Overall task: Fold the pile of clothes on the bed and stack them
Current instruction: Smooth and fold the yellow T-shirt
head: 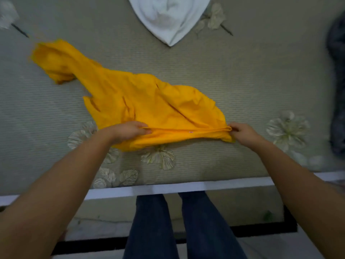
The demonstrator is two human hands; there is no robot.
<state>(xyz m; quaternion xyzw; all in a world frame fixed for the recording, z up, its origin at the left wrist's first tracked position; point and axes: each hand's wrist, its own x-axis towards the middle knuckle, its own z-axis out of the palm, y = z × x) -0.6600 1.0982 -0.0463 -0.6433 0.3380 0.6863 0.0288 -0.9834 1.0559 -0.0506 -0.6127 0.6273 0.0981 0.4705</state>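
While the yellow garment point(141, 101) lies crumpled across the middle of the bed point(242, 75), reaching toward the far left corner, both hands hold its near hem. Seen from the head camera, the left hand point(128, 130) pinches the hem's left part and the right hand point(242, 133) grips its right end. A white cloth point(169, 15) sits at the far edge, a dark garment point(337, 86) at the right edge.

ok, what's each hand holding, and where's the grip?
Both grip the yellow garment along its near edge: left hand at mid-edge, right hand at the right corner.
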